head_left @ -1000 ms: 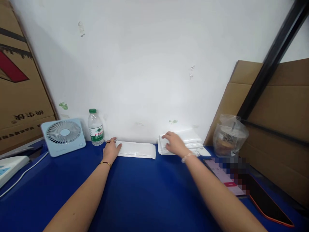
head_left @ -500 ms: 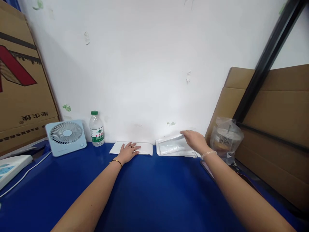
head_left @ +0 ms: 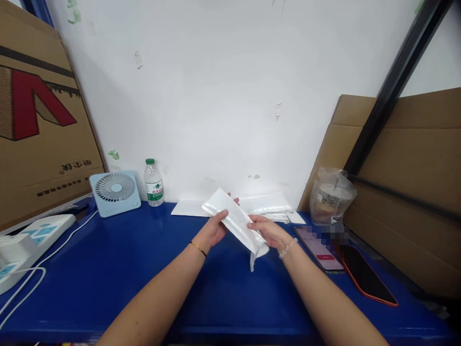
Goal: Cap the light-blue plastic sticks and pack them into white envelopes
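Note:
Both of my hands hold one clear plastic bag [head_left: 236, 222] above the blue table [head_left: 144, 278]. My left hand [head_left: 215, 228] grips its upper left part, with fingers wrapped round the edge. My right hand [head_left: 268, 230] grips its lower right end, where a loose flap hangs down. Behind them, against the wall, lie a flat white packet [head_left: 185, 208] and a stack of clear bags [head_left: 268, 207].
A small blue fan [head_left: 115, 192] and a water bottle [head_left: 153, 183] stand at the back left. A white power strip [head_left: 25, 245] with cables lies far left. Two phones [head_left: 345, 262] and a bagged drink cup [head_left: 332, 198] are at the right, with cardboard boxes on both sides.
My right hand lifted a bag off the stack and brought it toward me. My left hand left the flat white packet and took hold of the bag too.

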The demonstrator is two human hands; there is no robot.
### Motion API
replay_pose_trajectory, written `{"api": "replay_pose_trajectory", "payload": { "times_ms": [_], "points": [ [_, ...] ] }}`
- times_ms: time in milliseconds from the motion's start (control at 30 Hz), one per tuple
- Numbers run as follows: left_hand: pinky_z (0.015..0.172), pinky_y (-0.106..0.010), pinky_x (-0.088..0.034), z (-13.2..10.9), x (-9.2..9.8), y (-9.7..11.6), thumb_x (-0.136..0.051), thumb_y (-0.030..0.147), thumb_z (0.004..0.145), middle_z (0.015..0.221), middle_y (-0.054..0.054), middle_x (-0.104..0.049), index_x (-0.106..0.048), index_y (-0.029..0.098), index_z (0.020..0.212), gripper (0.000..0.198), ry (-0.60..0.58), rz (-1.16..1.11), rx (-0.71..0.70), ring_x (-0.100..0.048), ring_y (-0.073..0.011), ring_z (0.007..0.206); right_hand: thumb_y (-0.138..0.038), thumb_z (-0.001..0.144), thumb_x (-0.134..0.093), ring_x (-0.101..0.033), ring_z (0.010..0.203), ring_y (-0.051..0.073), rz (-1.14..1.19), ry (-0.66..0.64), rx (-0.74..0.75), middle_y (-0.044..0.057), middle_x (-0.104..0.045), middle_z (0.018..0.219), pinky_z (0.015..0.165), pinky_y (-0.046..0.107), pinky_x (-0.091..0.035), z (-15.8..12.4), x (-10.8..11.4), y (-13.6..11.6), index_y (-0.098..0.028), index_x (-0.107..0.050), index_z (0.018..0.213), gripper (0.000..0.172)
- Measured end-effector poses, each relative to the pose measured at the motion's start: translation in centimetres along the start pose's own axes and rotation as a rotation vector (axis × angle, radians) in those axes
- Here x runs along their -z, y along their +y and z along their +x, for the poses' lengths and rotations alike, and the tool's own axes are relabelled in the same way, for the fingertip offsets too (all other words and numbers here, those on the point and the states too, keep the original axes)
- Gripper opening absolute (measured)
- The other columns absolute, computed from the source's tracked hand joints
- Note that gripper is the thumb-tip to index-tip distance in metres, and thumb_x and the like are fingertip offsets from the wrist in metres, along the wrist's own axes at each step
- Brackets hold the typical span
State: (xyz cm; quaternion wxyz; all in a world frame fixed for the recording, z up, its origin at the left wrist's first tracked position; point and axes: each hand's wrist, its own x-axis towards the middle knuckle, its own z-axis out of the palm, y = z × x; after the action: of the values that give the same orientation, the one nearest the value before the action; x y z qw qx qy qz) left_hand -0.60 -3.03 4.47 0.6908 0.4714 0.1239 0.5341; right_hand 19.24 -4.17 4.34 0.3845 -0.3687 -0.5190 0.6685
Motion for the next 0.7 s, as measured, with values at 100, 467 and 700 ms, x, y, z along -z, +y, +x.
{"api": "replay_pose_trajectory", "payload": {
  "times_ms": [100, 467, 700],
  "points": [
    [0.094, -0.04, -0.042, 1.0, -2.3, -0.2, -0.06, 0.04, 0.074, 0.106, -0.007, -0.063, -0.047, 0.023, 0.125, 0.056, 0.293, -0.147, -0.127, -0.054, -0.0239, 0.111, -0.032, 0.072, -0.066, -0.064, 0.082, 0.02, 0.168, 0.137, 0.067, 0.007, -0.069, 0.095, 0.073, 0.029, -0.049, 0.8, -0.9, 1.5, -0.017, -0.062, 0.1, 0.033],
    [0.086, -0.034, -0.044, 3.3, -7.0, 1.6, -0.066, 0.039, 0.073, 0.116, -0.01, -0.06, -0.054, 0.019, 0.114, 0.047, 0.332, 0.231, -0.405, -0.058, -0.0239, 0.104, -0.038, 0.087, -0.04, -0.064, 0.059, 0.019, 0.497, 0.485, 0.01, 0.005, -0.066, 0.066, 0.052, 0.03, -0.049, 2.2, -1.3, 4.8, -0.017, -0.056, 0.091, 0.026],
    [0.087, -0.034, -0.044, 3.2, -7.9, 2.7, -0.065, 0.039, 0.074, 0.113, -0.008, -0.061, -0.056, 0.02, 0.111, 0.042, 0.416, 0.261, -0.563, -0.06, -0.0216, 0.099, -0.063, 0.082, -0.037, -0.041, 0.034, 0.011, -0.07, 0.572, 0.056, 0.0, -0.05, 0.047, 0.031, 0.02, -0.023, 2.2, -1.4, 5.7, -0.019, -0.051, 0.068, 0.048]
  ]
}}
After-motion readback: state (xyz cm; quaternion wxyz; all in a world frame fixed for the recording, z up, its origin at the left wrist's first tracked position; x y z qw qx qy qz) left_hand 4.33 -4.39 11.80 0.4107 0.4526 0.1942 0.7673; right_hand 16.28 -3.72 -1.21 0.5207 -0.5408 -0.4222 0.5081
